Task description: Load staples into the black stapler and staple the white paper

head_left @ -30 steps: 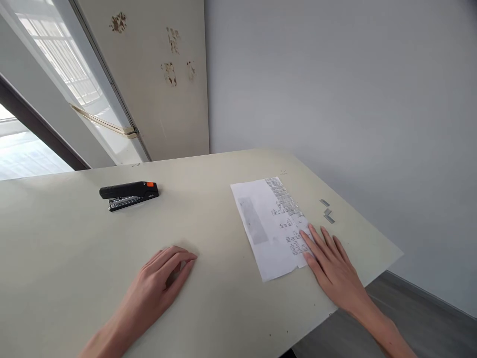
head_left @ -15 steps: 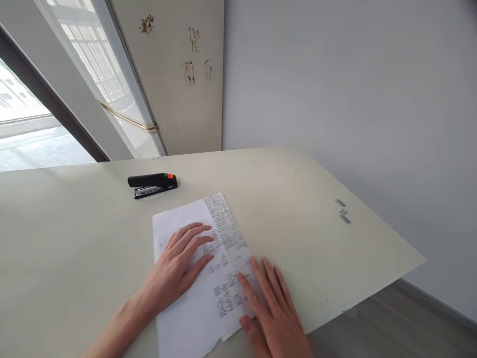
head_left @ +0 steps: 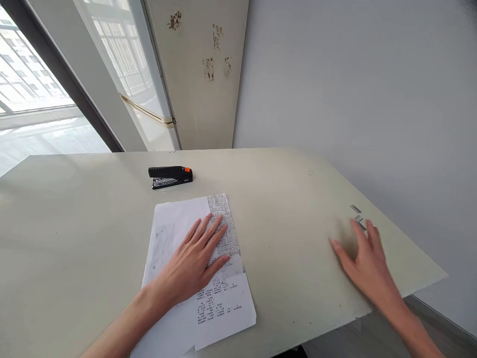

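A printed sheet of paper (head_left: 223, 293) lies near the front of the pale table (head_left: 283, 199). My left hand (head_left: 196, 256) rests flat on it, fingers spread, holding nothing. My right hand (head_left: 363, 258) is open and slightly blurred over the table's right side, its fingertips just short of a few small strips of staples (head_left: 357, 215). A black stapler (head_left: 170, 176) with an orange end sits beyond the paper, untouched.
The table's right edge (head_left: 421, 248) runs diagonally just past the staple strips, with grey floor below. A grey wall stands behind the table. A window and a door frame are at the back left.
The paper slid from the table's right side to the front centre, with my left hand coming onto it. My right hand then left the paper and moved right toward the staple strips.
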Demonstrator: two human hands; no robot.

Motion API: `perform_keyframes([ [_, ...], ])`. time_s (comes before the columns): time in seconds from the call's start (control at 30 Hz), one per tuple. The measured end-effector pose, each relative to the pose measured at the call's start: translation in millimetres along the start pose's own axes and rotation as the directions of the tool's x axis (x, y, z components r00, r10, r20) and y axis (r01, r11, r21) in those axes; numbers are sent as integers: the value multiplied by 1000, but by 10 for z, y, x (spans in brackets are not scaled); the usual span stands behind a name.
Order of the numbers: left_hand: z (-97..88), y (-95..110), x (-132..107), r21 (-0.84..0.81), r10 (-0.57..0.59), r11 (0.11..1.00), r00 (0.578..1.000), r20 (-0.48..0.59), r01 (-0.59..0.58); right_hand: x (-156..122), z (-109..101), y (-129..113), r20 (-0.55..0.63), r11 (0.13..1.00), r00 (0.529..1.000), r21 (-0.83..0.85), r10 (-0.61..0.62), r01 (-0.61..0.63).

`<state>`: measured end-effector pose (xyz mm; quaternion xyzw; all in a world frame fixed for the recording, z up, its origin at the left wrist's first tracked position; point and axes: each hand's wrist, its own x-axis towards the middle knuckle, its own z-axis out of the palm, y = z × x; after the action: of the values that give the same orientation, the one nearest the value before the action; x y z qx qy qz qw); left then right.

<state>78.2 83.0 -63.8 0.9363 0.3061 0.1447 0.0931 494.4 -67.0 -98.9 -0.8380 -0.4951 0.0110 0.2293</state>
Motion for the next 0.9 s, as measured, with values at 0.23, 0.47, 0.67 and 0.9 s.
perform_keyframes([
  [0.23, -50, -69, 19, -67, -65, 996, 993, -95, 59, 742, 71, 711, 52, 964, 963, -8, 266, -265],
  [0.47, -39, -139, 33, -43, -70, 997, 997, -28, 68, 1137, 153, 595, 26, 986, 985, -8, 168, -168],
  [0.67, 8, -151, 30, -7, -93, 996, 994, -60, 93, 1051, 168, 307, 26, 994, 997, 73, 77, -79],
  [0.9, 13, -141, 3, 49, -161, 985, 982, -99, 166, 821, 428, -597, 28, 925, 971, 313, -237, 217],
])
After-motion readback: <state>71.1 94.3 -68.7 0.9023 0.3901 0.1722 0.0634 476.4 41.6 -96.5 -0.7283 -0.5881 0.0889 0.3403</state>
